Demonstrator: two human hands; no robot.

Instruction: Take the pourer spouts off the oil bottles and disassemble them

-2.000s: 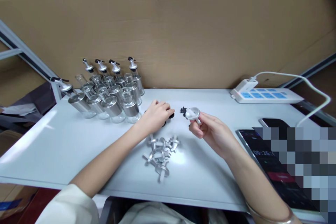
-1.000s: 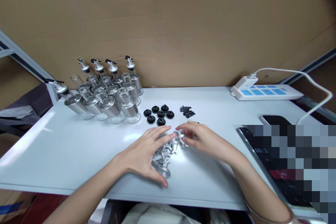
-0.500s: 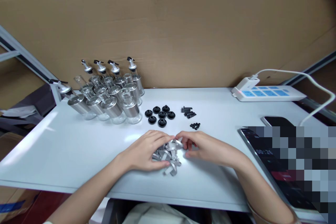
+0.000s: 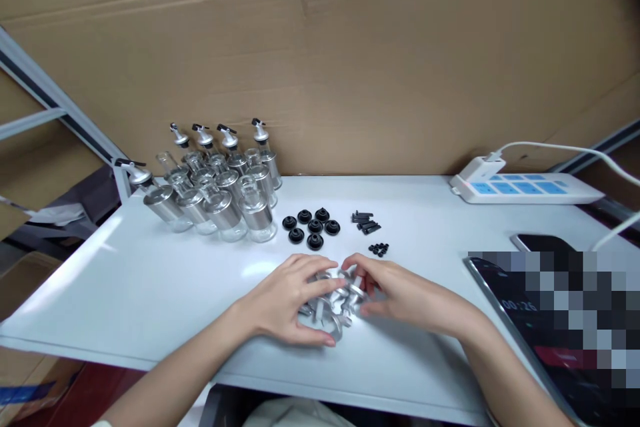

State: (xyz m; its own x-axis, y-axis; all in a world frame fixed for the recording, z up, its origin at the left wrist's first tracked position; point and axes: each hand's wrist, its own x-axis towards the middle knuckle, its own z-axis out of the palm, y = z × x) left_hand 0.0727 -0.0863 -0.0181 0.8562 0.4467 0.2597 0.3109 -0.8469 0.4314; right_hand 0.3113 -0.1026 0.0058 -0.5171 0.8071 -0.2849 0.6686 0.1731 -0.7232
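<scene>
A small heap of silver pourer caps (image 4: 325, 307) with whitish stems lies near the table's front edge. My left hand (image 4: 287, 300) rests over the heap's left side, fingers spread and thumb apart, touching the caps without gripping one visibly. At the right side my right hand (image 4: 383, 287) curves round the outer caps, its thumb and forefinger apart; its inner fingers are partly hidden. Beyond the hands lie several round black stoppers (image 4: 315, 226), a cluster of thin black spouts (image 4: 365, 222) and a few tiny black pieces (image 4: 379, 249).
Glass bottles with steel sleeves (image 4: 224, 213) stand grouped at the back left, several topped with pourers (image 4: 229, 137). A white power strip (image 4: 530, 188) with a plugged-in charger lies back right. A phone showing a timer (image 4: 520, 307) lies at right. Cardboard (image 4: 350, 80) walls the back.
My left fingers have spread wider over the heap, and some caps have shifted toward my right hand. The whole view has moved slightly, so the table things appear lower and further right.
</scene>
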